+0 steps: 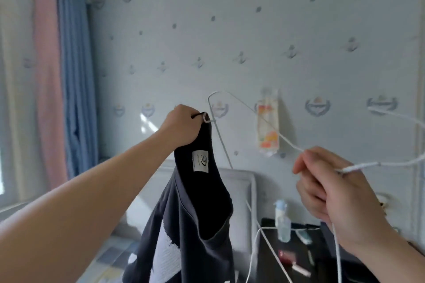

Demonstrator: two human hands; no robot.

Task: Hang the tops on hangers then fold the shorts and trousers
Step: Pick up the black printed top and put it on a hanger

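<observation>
A dark top (202, 202) with a white neck label and a white print hangs from my left hand (181, 125), which grips its collar together with the end of a thin white wire hanger (253, 110). The hanger runs from that hand up and across to my right hand (326, 181), which pinches the wire near its other end. A white cord (391, 163) also passes through my right hand and runs off to the right and downward. The top's lower part is cut off by the frame's bottom edge.
A bed with a grey headboard (241, 181) lies below. A dark bedside table (305, 250) at the lower right carries a spray bottle (282, 220) and small items. Pink and blue curtains (62, 76) hang at the left. A packet (268, 126) hangs on the patterned wall.
</observation>
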